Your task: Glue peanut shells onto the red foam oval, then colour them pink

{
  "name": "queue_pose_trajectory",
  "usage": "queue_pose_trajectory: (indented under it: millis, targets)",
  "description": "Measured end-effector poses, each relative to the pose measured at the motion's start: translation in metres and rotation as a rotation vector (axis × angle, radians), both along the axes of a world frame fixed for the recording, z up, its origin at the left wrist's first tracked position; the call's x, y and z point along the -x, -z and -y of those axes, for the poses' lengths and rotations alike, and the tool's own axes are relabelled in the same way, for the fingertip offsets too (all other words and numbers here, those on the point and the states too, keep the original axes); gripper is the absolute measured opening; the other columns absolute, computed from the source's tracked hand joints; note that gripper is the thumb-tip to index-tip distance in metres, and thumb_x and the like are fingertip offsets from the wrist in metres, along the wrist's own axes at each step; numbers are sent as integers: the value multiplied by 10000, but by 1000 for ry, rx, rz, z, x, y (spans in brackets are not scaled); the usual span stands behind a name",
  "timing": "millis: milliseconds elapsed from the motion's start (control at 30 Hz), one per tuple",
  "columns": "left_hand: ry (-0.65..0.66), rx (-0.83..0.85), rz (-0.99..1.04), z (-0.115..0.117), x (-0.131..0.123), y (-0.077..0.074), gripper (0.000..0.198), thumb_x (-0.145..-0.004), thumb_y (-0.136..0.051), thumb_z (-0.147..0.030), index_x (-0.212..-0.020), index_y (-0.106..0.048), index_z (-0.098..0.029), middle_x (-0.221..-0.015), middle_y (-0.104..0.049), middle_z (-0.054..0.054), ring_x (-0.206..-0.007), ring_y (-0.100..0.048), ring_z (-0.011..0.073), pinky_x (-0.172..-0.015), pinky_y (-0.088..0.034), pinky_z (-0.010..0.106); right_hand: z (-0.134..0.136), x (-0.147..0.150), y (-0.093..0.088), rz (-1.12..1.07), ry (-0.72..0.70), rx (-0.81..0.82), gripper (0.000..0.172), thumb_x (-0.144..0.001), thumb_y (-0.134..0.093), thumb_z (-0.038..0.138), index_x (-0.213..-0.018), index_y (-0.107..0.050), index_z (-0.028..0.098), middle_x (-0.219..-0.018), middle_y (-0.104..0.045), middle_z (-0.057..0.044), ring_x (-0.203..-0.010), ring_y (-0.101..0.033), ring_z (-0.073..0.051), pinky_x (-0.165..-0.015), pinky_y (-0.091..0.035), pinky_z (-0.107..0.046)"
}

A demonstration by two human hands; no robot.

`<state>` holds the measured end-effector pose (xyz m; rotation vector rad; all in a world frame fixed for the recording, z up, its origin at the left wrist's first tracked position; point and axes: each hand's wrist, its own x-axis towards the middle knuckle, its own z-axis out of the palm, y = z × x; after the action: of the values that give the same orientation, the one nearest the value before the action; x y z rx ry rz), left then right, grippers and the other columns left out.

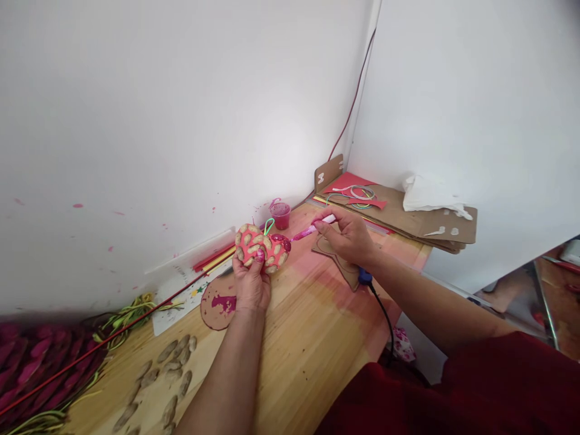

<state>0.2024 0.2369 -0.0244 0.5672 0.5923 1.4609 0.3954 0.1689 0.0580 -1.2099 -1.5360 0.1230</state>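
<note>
My left hand (252, 285) is closed on a red ornament with peanut shells (250, 243) on its face, thumb on the front. A green loop (269, 226) sticks up from the ornament's top. Its right upper part is coated in wet dark-pink paint. Between the fingers of my right hand (351, 235) is a paintbrush (309, 230) with a whitish, pink-stained handle. The brush tip is at the painted edge of the ornament; whether they touch is hard to tell. Just behind stands a small cup of pink paint (280, 216).
Loose peanuts (173, 366) lie at the front left, near a paint-stained cardboard round (212, 308). A cardboard cutout (339, 266) and a blue tool with a black cord (365, 277) lie under my right arm. Flattened cardboard (408, 223) with white tissue (430, 194) is at the back right.
</note>
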Motion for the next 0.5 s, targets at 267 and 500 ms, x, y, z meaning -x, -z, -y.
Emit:
queue_pose_trajectory:
  millis: [267, 500]
  targets:
    - [-2, 16, -17, 0, 0, 0, 582, -620, -862, -129, -1115, -605, -295, -1241, -687, 38, -857, -700, 131, -699, -593, 262, -2, 1, 0, 20, 15, 4, 66, -888, -609, 238, -848, -654, 211, -734, -673, 5, -670, -617, -154, -653, -470, -282]
    - [-15, -4, -21, 0, 0, 1, 558, -623, -868, -130, -1090, -608, -291, -1179, -708, 29, -859, -700, 125, -731, -590, 259, -3, 2, -3, 85, 9, 12, 94, -892, -590, 262, -843, -651, 210, -763, -688, -13, -706, -635, -166, -683, -485, -293]
